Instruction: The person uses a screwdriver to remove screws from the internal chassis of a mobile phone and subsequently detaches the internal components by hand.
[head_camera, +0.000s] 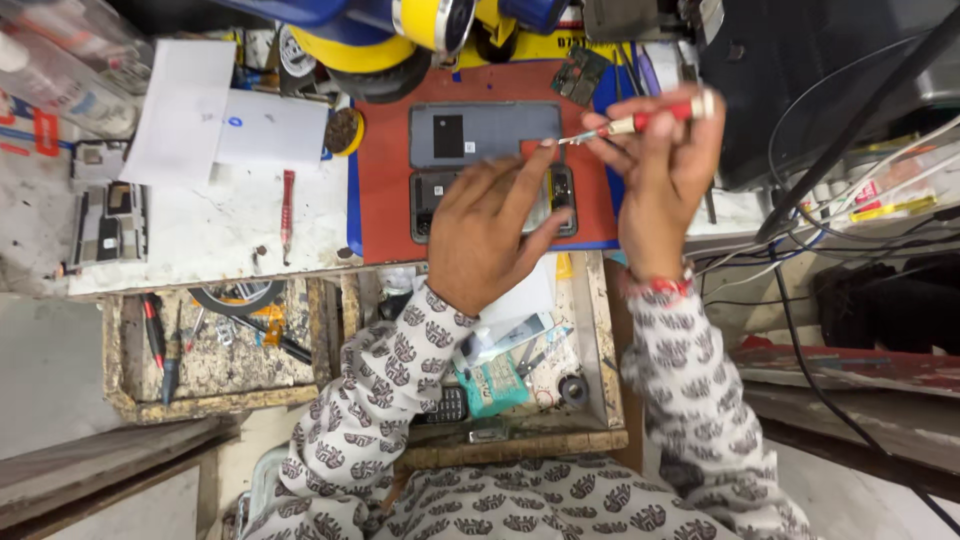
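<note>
White worn table (215, 225): a small red-handled tool (287, 212) lies alone at left. Flat red rubber mat (385, 190) carries an opened dark smartphone (492, 200), its grey back cover (485, 133) just above. Left hand (490, 232) lies flat on the phone, fingers spread. Right hand (665, 170) pinches a slim red-handled screwdriver (640, 121), tip at the phone's upper right corner.

White workbench (215, 225) w/ red mat (385, 190), paper sheets (185, 110), red-handled tool (287, 205), phone frames (108, 225).
</note>
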